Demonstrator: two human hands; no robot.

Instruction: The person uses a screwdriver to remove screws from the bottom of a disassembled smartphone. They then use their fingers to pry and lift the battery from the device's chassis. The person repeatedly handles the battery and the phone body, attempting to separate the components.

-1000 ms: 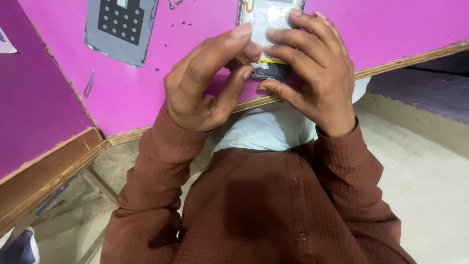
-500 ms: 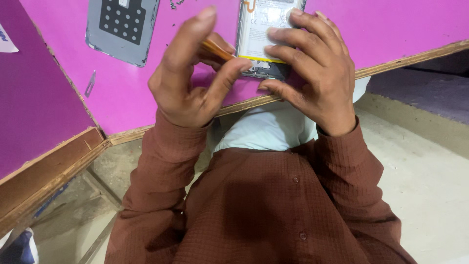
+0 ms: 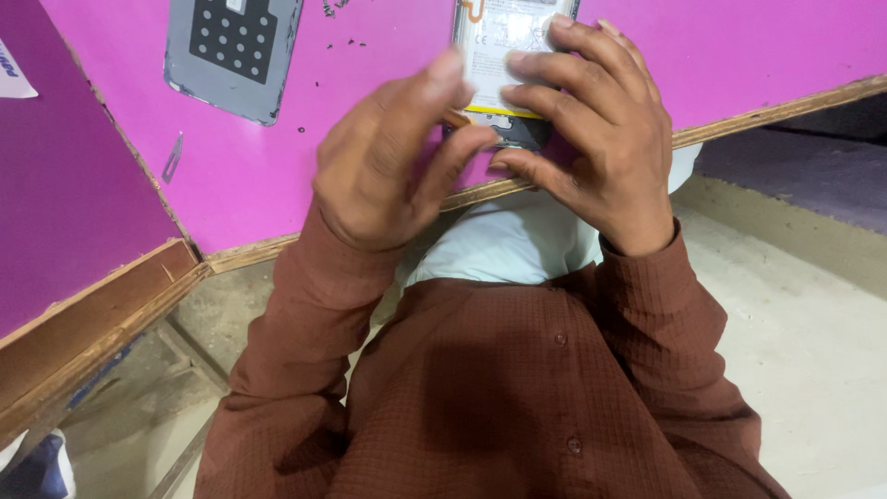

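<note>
- Head view: right hand (image 3: 591,139) clamps opened phone (image 3: 513,55) at 12 o'clock.
- Left hand (image 3: 388,157), fingers curled together, touches its lower edge.
- Grey back cover (image 3: 231,51) lies at 10 o'clock on pink table (image 3: 277,176).

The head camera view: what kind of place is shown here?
Probably a small phone repair bench. The right hand rests on an opened phone with its white battery exposed, a detached grey phone back cover lies on the pink wooden worktop, beside tiny dark screws.
</note>
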